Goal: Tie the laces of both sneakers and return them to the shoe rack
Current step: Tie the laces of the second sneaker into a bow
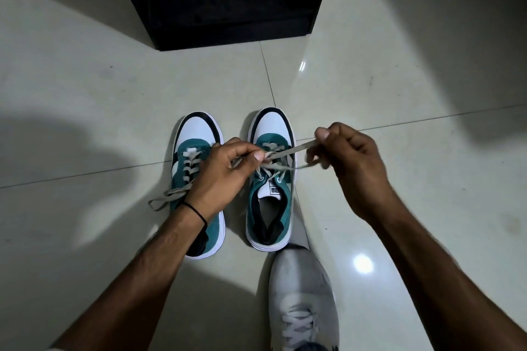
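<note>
Right sneaker (pixel 258 202) and left sneaker (pixel 199 134) sit side by side on the floor (pixel 399 80), toes toward the rack (pixel 228 0). Left hand (pixel 225 168) pinches one end of the right one's lace (pixel 296 148), right hand (pixel 350 157) pinches the other, pulled sideways. If a pinch slips, the knot probably goes slack. The loose lace (pixel 162 201) on the left sneaker could snag. Grey shoe (pixel 302 288) crowds the heel, but there's open floor up to the rack.

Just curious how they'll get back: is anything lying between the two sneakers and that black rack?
Nothing visible. Only bare tiled floor separates the two sneakers from the shoe rack. The left hand and right hand pinch one sneaker's laces.
</note>
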